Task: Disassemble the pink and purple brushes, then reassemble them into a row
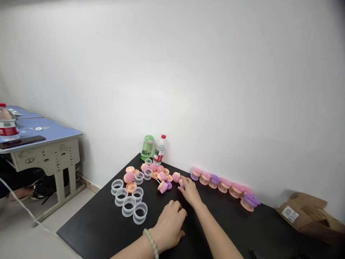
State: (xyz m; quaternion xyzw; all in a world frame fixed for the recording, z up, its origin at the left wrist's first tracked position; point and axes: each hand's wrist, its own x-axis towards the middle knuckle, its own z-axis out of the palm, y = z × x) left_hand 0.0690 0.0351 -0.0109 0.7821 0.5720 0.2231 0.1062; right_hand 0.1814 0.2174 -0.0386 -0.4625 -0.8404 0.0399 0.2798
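My right hand (191, 192) reaches to the far side of the black table. Its thumb and fingers close around a small pink bristled brush head (182, 183), partly hidden by the fingers. Another pink bristled brush head (176, 177) lies just left of those fingertips. My left hand (171, 223), with a beaded bracelet (151, 241) at the wrist, is nearer me, low over the table. Its fingers are curled in; anything inside them is hidden. Ahead of it lie a pink brush head (162, 187) and a purple piece (169, 185).
Several clear plastic rings (128, 206) stand at left, beside orange discs (131, 187). Assembled brushes (224, 185) line the wall at right, then a brown paper bag (304, 212). A green bottle (147, 147) and a water bottle (159, 151) stand at the back corner.
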